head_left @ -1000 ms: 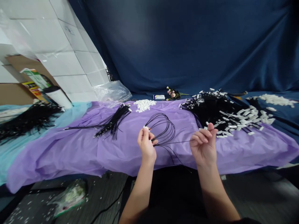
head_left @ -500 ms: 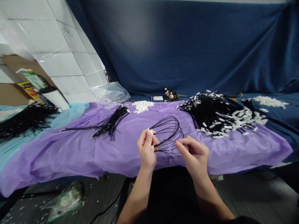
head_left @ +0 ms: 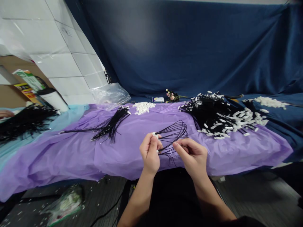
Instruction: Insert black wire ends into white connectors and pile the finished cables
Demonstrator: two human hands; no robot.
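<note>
My left hand [head_left: 151,153] is closed round white connectors with several thin black wires [head_left: 174,130], which loop out to the right. Close by on the right, my right hand [head_left: 193,154] pinches at the lower wires, thumb and index finger together. A bundle of black wires [head_left: 111,124] lies on the purple cloth [head_left: 78,154] to the left. Beyond my hands is a small heap of white connectors [head_left: 143,107]. On the right a large pile of black wires [head_left: 208,113] with white ends is spread over the cloth.
At the far left lie more black wires [head_left: 28,121], with part of another person's hand [head_left: 6,113] beside them. A clear plastic bag [head_left: 110,94], small flowers [head_left: 172,96] and a second white heap [head_left: 270,102] are at the back. Blue fabric [head_left: 189,47] hangs behind.
My right hand has moved a little left, closer to my left hand. The wire loop has shifted slightly right and looks flatter. The other person's hand has come in at the far left.
</note>
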